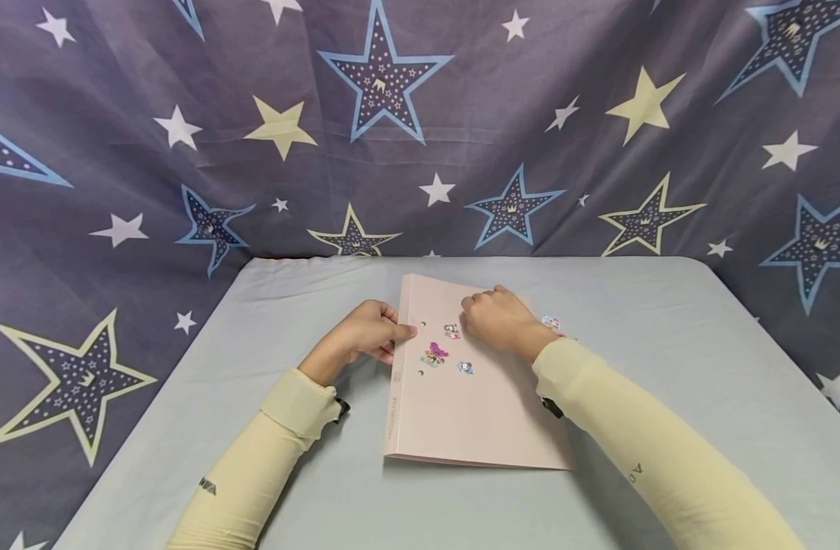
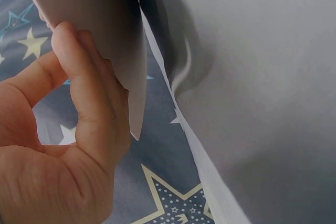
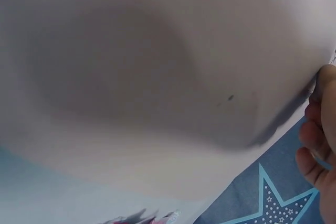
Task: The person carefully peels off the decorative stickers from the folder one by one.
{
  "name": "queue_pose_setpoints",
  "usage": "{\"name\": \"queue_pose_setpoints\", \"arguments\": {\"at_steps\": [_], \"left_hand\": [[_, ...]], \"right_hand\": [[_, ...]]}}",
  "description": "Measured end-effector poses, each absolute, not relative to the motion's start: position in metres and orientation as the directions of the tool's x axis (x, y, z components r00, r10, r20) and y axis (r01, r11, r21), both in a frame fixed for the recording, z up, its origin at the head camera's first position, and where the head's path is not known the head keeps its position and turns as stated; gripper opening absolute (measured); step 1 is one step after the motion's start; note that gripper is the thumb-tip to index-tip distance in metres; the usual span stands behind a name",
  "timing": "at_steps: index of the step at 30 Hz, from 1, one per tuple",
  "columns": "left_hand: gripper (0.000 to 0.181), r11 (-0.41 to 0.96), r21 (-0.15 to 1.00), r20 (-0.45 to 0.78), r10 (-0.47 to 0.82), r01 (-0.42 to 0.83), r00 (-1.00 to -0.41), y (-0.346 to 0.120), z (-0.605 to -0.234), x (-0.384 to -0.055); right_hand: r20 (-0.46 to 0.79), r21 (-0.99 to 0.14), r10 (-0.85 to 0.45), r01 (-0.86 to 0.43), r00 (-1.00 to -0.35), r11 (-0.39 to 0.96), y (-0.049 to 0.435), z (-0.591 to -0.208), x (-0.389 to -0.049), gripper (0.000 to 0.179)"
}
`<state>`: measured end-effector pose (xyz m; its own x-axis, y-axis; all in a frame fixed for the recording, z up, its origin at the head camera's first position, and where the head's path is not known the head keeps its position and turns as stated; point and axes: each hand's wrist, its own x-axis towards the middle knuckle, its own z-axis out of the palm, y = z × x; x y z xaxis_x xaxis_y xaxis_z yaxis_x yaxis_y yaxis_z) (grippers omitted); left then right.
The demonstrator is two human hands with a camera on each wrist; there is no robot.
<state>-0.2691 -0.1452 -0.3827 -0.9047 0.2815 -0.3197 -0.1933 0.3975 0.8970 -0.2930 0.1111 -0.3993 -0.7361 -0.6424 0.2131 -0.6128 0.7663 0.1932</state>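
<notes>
- Around the back and sides hangs a dark star-print cloth [image 1: 282, 69], its stars white, yellow and blue-edged.
- Below it, a table [image 1: 667, 367] with a pale grey covering spreads between the cloth's two sides.
- Near the middle of the table is a pale pink file folder [image 1: 481, 420], spine to the left; the lettering on the spine is too small to read.
- From the near side reach two cream sleeves, the left sleeve [image 1: 254, 466] and the right sleeve [image 1: 653, 443], both with dark printed marks.
- At the spine, the left hand [image 1: 364, 330] has its grip clamped on the folder, thumb on the cover and fingers behind.
- Over the upper part of the cover, the right hand [image 1: 498, 317] bends its fingers inward against the folder; whether its grip pinches anything cannot be told.
- Under each cuff shows part of a black band [image 1: 341, 410].
- On the cover, left of the right hand, sits a magenta sticker [image 1: 436, 352] overlapping a greenish one.
- Near it are a character sticker [image 1: 451, 331] above and a blue sticker [image 1: 465, 367] to the lower right.
- Just beyond the right wrist is another colourful sticker [image 1: 550, 321].
- Close to the spine sit two tiny round dots [image 1: 423, 324], one well above the other.
</notes>
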Motion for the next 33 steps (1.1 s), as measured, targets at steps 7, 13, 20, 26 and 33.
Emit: {"name": "queue_pose_setpoints", "arguments": {"at_steps": [7, 13, 20, 26, 33], "left_hand": [[0.028, 0.398, 0.895, -0.326, 0.279, -0.200, -0.904, -0.1451, -0.3830, -0.2699], [0.028, 0.400, 0.896, -0.321, 0.285, -0.192, -0.903, -0.1452, -0.3828, -0.2697], [0.028, 0.409, 0.892, -0.325, 0.280, -0.194, -0.903, -0.1445, -0.3820, -0.2693], [0.028, 0.402, 0.895, -0.323, 0.282, -0.194, -0.903, -0.1450, -0.3836, -0.2701], [0.028, 0.397, 0.897, -0.322, 0.286, -0.194, -0.902, -0.1454, -0.3836, -0.2699]], "right_hand": [[0.202, 0.123, -0.630, -0.619, -0.749, 0.775, 0.1129, -0.3992, -0.2958, 0.020], [0.175, -0.003, -0.581, -0.591, -0.795, 0.807, 0.1150, -0.3978, -0.2961, 0.016], [0.155, -0.183, -0.531, -0.553, -0.833, 0.813, 0.1182, -0.3982, -0.2987, 0.017], [0.138, -0.214, -0.510, -0.528, -0.849, 0.822, 0.1183, -0.3985, -0.3013, 0.014], [0.156, -0.215, -0.486, -0.510, -0.860, 0.833, 0.1191, -0.4004, -0.3024, 0.013]]}}
